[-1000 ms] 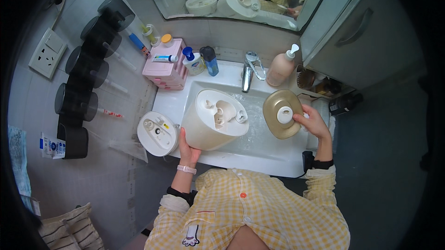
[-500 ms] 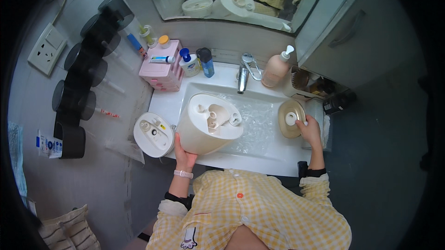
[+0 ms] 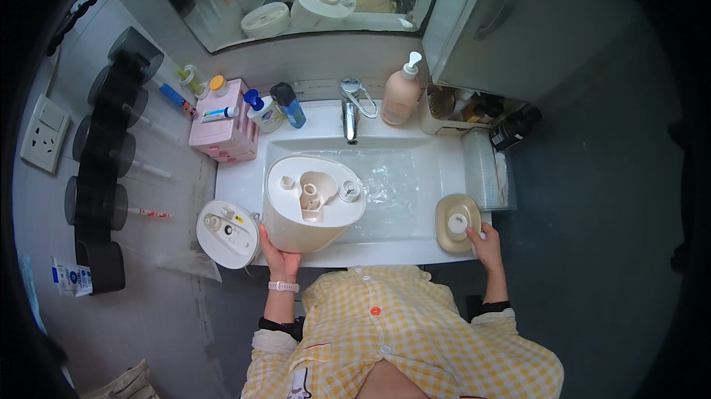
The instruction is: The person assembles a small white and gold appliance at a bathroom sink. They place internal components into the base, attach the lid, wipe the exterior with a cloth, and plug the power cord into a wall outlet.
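Our left hand (image 3: pixel 278 255) grips the near wall of a cream tank (image 3: pixel 311 203), a tall rounded tub that stands tilted in the left part of the white sink (image 3: pixel 415 177), its open moulded underside turned up toward us. Fingers wrap the tank's lower edge, and a pale wristband sits just below the hand. Our right hand (image 3: pixel 487 242) rests at the near right corner of the sink's rim, fingertips closed on the edge of a beige lid (image 3: pixel 458 223), a rounded piece with a white ring at its middle, which lies flat on the rim.

From the head view we see a white round base (image 3: pixel 227 232) lying just left of the tank, touching or nearly touching it, on the counter's left corner. Water shimmers in the basin behind the tank, under the chrome tap (image 3: pixel 350 110). A peach soap pump bottle (image 3: pixel 402 92) stands just right of the tap. Left of the tap are a blue bottle (image 3: pixel 287 105) and a pink drawer box (image 3: pixel 224 129) with small tubes on top. Dark round holders (image 3: pixel 100 184) hang in a column on the left wall. Our yellow checked shirt (image 3: pixel 392 340) fills the lower edge.
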### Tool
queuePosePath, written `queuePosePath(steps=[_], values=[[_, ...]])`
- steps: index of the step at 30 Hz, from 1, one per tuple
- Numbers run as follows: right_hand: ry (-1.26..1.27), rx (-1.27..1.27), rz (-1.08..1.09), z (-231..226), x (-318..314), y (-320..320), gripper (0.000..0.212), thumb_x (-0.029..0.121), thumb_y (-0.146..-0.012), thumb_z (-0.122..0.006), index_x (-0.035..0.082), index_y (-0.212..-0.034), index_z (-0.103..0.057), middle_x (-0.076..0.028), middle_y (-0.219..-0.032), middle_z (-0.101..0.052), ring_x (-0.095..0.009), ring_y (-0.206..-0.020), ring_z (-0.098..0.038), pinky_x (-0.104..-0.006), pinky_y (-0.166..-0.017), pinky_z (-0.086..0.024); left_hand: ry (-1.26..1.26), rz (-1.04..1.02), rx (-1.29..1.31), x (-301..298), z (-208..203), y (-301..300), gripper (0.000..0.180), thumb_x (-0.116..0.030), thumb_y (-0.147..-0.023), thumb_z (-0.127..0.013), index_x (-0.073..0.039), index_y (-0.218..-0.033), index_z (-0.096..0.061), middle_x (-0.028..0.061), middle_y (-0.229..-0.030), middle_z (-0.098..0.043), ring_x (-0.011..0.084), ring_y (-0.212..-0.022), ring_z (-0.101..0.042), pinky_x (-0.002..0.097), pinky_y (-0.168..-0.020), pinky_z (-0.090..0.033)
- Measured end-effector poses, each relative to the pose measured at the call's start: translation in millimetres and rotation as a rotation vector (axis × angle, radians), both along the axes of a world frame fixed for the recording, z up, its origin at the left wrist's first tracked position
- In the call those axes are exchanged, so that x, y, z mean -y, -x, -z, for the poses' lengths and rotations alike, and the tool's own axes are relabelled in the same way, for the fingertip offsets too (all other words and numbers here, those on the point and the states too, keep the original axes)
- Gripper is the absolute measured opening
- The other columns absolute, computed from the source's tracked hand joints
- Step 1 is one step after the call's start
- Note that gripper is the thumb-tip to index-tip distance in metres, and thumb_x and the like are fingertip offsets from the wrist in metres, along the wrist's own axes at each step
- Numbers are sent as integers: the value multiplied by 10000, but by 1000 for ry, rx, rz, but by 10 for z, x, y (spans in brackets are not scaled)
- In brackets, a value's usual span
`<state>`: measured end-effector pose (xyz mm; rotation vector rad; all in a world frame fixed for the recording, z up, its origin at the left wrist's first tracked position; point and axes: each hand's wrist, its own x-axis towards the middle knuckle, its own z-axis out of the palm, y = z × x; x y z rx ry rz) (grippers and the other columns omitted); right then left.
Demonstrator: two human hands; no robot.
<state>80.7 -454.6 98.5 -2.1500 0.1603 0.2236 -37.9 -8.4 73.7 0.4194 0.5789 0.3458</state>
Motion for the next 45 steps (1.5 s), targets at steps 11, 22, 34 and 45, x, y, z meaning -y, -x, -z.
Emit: queuePosePath(steps=[11, 22, 34, 45], values=[[49, -307, 254, 417, 649, 383, 435, 354, -845, -709, -52, -983, -632, -98, -849, -665, -165, -770, -600, -311, -718, -475, 35, 89, 141, -4, -101, -61, 624, -533, -940, -451, -96, -1383, -420, 78, -1401, -466, 259, -1269, -455, 448, -1067, -373], [-50, -180, 563, 894, 730, 505, 428, 404, -860, -686, -2, -864, -553, -94, -790, -592, -182, -720, -542, -323, -672, -456, -944, 316, -142, -233, -1180, -544, 498, -266, -848, -694, 22, -1227, -546, 101, -1103, -628, 154, -986, -602, 279, -848, -475], [-127, 48, 589, 1109, 634, 568, 377, 351, -884, -672, -11, -866, -568, -83, -803, -587, -156, -744, -514, -297, -691, -439, -1342, 672, -447, -553, -1853, -1279, 649, -444, -746, -766, 16, -1173, -604, 110, -999, -659, 163, -840, -640, 277, -745, -512], [19, 83, 628, 1106, 553, 599, 430, 386, -893, -649, -37, -910, -575, -122, -854, -603, -204, -804, -537, -334, -781, -446, -1398, 626, -486, -866, -2173, -1219, 689, -417, -750, -766, 13, -1243, -549, 128, -1079, -641, 189, -910, -634, 305, -796, -510]])
